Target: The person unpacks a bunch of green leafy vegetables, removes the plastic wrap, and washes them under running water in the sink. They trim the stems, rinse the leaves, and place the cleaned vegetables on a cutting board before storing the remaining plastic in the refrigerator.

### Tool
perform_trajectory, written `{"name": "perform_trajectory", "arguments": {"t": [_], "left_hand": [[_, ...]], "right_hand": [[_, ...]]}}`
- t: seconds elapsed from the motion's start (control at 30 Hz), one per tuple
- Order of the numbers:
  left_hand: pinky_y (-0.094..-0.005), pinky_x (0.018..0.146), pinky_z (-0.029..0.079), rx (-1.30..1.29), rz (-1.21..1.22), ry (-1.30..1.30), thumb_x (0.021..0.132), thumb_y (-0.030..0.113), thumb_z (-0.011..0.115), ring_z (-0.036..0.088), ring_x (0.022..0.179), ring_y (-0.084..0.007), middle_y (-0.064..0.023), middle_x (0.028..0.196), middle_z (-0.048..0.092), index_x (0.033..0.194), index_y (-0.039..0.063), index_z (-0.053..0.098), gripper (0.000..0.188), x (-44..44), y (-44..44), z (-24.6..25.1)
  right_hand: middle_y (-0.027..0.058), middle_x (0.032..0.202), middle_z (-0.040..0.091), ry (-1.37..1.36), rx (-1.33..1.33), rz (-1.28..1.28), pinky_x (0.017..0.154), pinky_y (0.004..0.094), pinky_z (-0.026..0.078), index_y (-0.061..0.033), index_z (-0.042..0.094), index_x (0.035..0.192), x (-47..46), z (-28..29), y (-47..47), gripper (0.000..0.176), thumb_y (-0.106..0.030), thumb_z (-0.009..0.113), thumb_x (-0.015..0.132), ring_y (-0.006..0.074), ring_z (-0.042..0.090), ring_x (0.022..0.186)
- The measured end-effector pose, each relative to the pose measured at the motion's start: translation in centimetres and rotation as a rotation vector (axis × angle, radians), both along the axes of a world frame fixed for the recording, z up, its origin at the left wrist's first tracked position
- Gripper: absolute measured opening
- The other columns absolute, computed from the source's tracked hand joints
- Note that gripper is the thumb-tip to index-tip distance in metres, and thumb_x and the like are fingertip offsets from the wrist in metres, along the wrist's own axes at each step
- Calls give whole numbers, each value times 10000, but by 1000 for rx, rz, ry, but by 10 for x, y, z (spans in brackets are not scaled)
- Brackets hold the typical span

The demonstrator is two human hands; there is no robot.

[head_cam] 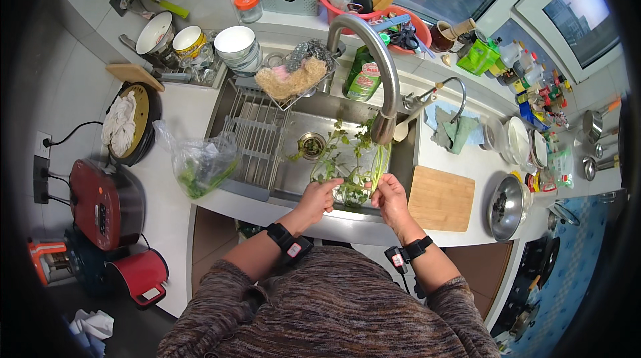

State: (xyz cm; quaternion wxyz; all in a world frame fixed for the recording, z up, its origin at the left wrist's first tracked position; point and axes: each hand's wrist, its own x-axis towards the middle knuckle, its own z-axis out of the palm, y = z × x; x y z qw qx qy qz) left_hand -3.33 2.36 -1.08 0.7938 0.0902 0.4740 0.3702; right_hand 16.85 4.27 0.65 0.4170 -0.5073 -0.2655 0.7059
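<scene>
Above the front edge of the stainless steel sink [295, 177], my right hand [390, 197] pinches pale green stems of a leafy herb [380, 160]. My left hand [316, 200] is beside more leafy sprigs [325, 160], its index finger pointing towards the stems; whether it grips any is hidden. Loose greens lie in the basin, some near the drain [311, 145]. The steel faucet [393, 77] arches over the stems, and whether water runs is unclear. A clear plastic bag [200, 157] with greens rests on the counter to the left.
A roll-up drying rack [255, 142] covers the sink's left part. Right of the sink lies a wooden cutting board [441, 198], with a metal bowl [506, 207] beyond. A wire basket with scrubbers [293, 80] and a green detergent bottle [363, 75] stand behind.
</scene>
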Motion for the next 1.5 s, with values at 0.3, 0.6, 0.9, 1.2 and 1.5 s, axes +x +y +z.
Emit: {"name": "perform_trajectory", "arguments": {"t": [0.3, 0.6, 0.9, 1.2, 1.5], "left_hand": [[-243, 408, 247, 118, -24, -89, 900, 267, 528, 251, 398, -60, 81, 497, 250, 1027, 47, 602, 264, -11, -1, 21], [-229, 400, 252, 53, -177, 101, 863, 267, 608, 271, 411, -37, 86, 527, 327, 847, 106, 542, 175, 27, 10, 22], [-212, 402, 238, 60, 91, -194, 873, 190, 582, 293, 415, -31, 96, 508, 327, 832, 129, 523, 94, 35, 5, 6], [-214, 402, 237, 81, 118, -290, 878, 153, 562, 296, 410, -36, 85, 500, 319, 786, 125, 499, 115, 36, 3, -3], [-208, 386, 208, 247, 133, -199, 894, 92, 477, 265, 418, -41, 58, 552, 324, 931, 76, 483, 41, 34, 0, -4]], "right_hand": [[61, 811, 634, -138, 34, 134, 462, 212, 427, -45, 494, 946, 2, -8, 1, 87, -128, 478, 926, 80, 485, 465], [-10, 703, 545, -417, 258, 376, 482, 196, 429, -11, 569, 952, -7, 5, 3, 97, -84, 534, 898, 54, 508, 530], [-6, 736, 574, -368, 231, 376, 518, 201, 433, -15, 574, 961, -11, -2, 0, 95, -74, 541, 893, 71, 565, 579], [28, 736, 599, -262, 110, 307, 474, 194, 401, -43, 540, 886, -8, -2, -3, 70, -112, 534, 897, 75, 534, 508], [88, 845, 631, -54, -86, 131, 473, 229, 436, -38, 477, 924, -6, 0, 2, 86, -123, 472, 916, 138, 578, 514]]}}
